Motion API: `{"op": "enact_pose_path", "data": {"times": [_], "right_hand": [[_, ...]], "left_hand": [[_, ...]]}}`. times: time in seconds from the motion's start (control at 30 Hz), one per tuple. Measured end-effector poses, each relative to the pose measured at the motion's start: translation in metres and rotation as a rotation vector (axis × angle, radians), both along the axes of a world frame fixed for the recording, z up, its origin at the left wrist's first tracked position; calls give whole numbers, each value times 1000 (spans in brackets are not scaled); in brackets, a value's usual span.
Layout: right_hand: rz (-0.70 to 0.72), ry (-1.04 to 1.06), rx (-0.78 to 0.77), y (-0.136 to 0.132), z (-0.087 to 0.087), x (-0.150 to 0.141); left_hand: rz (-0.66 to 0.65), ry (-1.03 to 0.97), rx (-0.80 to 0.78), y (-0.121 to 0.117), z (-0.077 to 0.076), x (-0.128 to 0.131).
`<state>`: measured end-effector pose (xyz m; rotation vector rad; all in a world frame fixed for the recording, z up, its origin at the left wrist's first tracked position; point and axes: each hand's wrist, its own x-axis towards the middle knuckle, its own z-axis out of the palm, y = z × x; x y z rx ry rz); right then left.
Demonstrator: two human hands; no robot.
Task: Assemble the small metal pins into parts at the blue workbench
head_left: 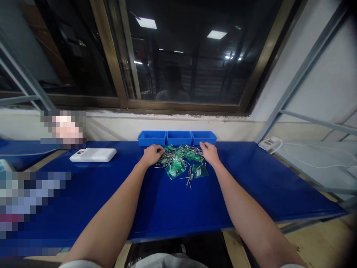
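A heap of silvery screws (189, 173) mixed with small green-tinted plastic bags (175, 170) lies on the blue table between both hands. My left hand (153, 155) is at the heap's left edge with its fingers curled in towards the screws. At the right edge, my right hand (210, 152) has thumb and fingers drawn together beside the screws and bags. What either hand holds is too small to make out. Some loose screws lie in front of the heap, and a few bags show pale pieces inside.
Behind the heap, three blue bins (179, 138) stand in a row against the wall. A white device like a power bank (93, 155) lies to the left on the blue table (178, 214). A power strip (270, 143) with a cable sits at the far right. Blurred patches cover the left side.
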<state>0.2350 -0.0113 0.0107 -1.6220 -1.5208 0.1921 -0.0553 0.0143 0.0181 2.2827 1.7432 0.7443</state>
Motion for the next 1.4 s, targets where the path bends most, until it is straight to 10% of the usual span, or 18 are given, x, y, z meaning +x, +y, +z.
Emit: {"op": "enact_pose_path", "data": {"times": [0.5, 1.4], "right_hand": [[476, -149, 223, -29, 17, -54], [381, -73, 102, -28, 13, -56]], "left_hand": [[33, -526, 185, -39, 17, 58], [-231, -432, 155, -41, 9, 61]]}}
